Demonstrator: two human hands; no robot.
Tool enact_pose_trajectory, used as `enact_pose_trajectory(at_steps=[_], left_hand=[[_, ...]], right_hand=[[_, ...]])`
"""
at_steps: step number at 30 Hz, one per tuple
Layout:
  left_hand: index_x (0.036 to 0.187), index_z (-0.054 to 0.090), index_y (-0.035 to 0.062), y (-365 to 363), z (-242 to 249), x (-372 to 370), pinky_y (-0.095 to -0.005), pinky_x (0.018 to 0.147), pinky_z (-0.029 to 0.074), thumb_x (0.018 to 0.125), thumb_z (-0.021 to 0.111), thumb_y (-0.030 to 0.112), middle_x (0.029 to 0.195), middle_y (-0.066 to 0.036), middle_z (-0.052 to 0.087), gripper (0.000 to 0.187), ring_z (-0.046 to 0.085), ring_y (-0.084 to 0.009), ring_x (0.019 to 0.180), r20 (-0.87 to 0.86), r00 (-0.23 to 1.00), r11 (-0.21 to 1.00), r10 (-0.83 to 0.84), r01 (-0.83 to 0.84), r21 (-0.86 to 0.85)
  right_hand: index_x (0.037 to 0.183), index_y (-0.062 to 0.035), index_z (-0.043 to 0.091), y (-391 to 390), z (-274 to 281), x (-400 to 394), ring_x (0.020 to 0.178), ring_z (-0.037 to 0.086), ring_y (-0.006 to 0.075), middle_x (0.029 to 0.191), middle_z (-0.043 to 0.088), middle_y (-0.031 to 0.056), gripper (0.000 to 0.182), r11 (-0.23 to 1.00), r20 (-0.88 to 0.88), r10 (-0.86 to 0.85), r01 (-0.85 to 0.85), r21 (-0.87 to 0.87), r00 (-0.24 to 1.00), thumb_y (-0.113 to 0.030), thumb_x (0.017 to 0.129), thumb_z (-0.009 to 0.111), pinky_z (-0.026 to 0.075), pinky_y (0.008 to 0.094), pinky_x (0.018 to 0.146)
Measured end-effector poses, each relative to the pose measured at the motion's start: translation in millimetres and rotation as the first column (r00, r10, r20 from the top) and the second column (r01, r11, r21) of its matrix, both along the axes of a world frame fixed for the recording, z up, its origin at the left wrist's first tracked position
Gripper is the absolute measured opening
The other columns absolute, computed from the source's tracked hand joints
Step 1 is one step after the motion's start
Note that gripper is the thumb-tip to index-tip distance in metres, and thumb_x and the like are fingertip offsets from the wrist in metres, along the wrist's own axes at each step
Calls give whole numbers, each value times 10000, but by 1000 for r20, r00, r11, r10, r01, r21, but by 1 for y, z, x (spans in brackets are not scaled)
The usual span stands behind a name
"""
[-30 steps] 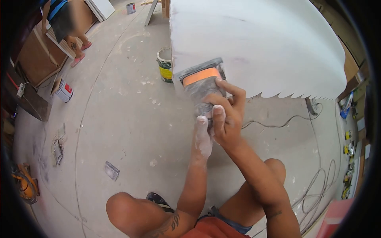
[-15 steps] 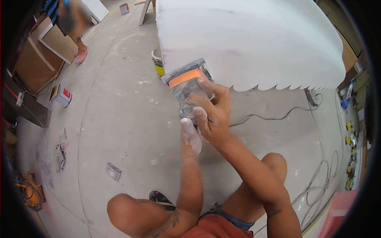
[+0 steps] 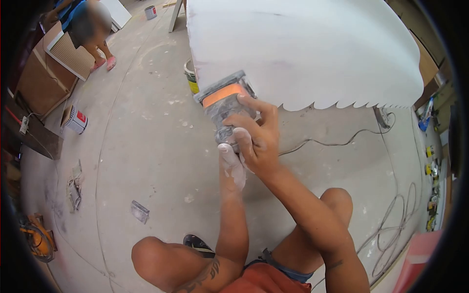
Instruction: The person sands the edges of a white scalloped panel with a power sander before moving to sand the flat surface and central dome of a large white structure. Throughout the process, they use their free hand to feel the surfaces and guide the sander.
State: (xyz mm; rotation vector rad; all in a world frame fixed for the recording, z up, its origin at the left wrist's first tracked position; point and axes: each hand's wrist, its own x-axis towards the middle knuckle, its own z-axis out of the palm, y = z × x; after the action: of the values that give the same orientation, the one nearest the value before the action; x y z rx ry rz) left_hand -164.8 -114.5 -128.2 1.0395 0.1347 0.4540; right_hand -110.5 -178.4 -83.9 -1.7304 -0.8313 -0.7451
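A dusty grey electric sander (image 3: 220,111) with an orange band is held out in front of me, its flat pad end pointing away. My right hand (image 3: 261,134) is wrapped around its body from the right, thumb and fingers closed on it. My left hand (image 3: 232,166), whitened with dust, grips the rear end from below; its thumb shows and its other fingers are hidden behind the tool. The sander's pad overlaps the lower left edge of a large white panel (image 3: 303,53), whose near edge is cut into wavy scallops.
A bucket (image 3: 191,80) stands by the panel's left edge. A cable (image 3: 337,145) runs right across the floor to loose coils. A dusty block (image 3: 139,212) lies at left, near scraps (image 3: 74,190) and a paint can (image 3: 75,119). Another person (image 3: 93,29) stands beside boards at upper left.
The view has shifted a little, and the sander with both hands sits slightly further left. The other person at upper left has come further into view, both feet now showing.
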Motion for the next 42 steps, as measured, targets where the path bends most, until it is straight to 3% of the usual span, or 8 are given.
enact_pose_trajectory(at_steps=[12, 20, 23, 27, 30, 32, 39, 42], left_hand=[[1377, 647, -7, -2, 45, 4, -253, 785, 457, 1013, 378, 834, 1135, -17, 653, 955, 564, -107, 941, 37, 993, 992, -113, 110, 61], [1316, 652, -18, -9, -15, 2, -286, 838, 498, 959, 385, 895, 1132, -41, 672, 1016, 599, -120, 982, -58, 998, 989, -8, 16, 146], [1312, 623, -19, -20, -59, 19, -326, 881, 528, 965, 595, 778, 1147, -56, 666, 870, 625, -175, 1009, -90, 995, 978, -41, 58, 198], [1366, 643, -5, -6, 39, 10, -338, 1017, 473, 1075, 373, 737, 1191, -72, 657, 841, 597, -193, 1137, -42, 977, 928, -210, 213, 306], [1354, 661, 4, 1, 30, 7, -337, 1029, 471, 1066, 402, 741, 1206, -87, 668, 832, 598, -199, 1175, -41, 967, 949, -252, 255, 184], [1300, 642, -43, 8, -15, 9, -327, 933, 540, 1010, 586, 711, 1289, -94, 686, 810, 656, -175, 1134, -30, 995, 977, -98, 102, 187], [1260, 671, -27, 10, -64, 6, -316, 909, 540, 1028, 499, 748, 1241, -77, 692, 828, 659, -164, 1098, 137, 991, 953, -2, 44, -298], [1268, 659, -24, 10, -79, 11, -312, 903, 540, 1011, 521, 757, 1220, -70, 689, 834, 655, -162, 1085, 93, 993, 988, -78, 90, -129]], right_hand=[[1011, -131, 812, -13, 42, 13, 1124, 543, 319, 1322, 654, 150, 288, 996, 65, -43, 38, 76, 997, -332, 1072, 615, 445, 442, 965], [1029, -108, 814, -15, -22, 4, 1196, 523, 321, 1366, 608, 176, 299, 998, -12, -36, 37, 41, 999, -323, 1073, 611, 470, 421, 948], [1032, -79, 807, -26, -9, 13, 1208, 531, 312, 1363, 589, 215, 356, 991, 74, -110, 104, 78, 991, -312, 1103, 549, 487, 403, 914], [1020, -29, 774, -25, 25, 17, 1275, 562, 326, 1368, 579, 242, 580, 979, 49, -138, 129, 155, 989, -431, 1161, 380, 457, 455, 1075], [1086, -46, 790, -17, 28, 19, 1199, 538, 322, 1374, 557, 231, 388, 980, 138, -78, 51, 190, 987, -336, 1108, 533, 519, 392, 852], [1072, -20, 763, -6, 25, 7, 1284, 534, 371, 1403, 533, 243, 639, 991, 105, -124, 128, -30, 987, -525, 1142, 377, 456, 461, 1054], [1143, -117, 770, 3, -28, -8, 1346, 418, 365, 1526, 396, 174, 452, 949, -39, -11, -2, -314, 999, -536, 1031, 643, 490, 402, 943], [1184, -87, 742, -11, -45, -4, 1357, 434, 374, 1516, 386, 194, 461, 950, -39, -29, 16, -311, 999, -512, 1052, 622, 503, 406, 946]])
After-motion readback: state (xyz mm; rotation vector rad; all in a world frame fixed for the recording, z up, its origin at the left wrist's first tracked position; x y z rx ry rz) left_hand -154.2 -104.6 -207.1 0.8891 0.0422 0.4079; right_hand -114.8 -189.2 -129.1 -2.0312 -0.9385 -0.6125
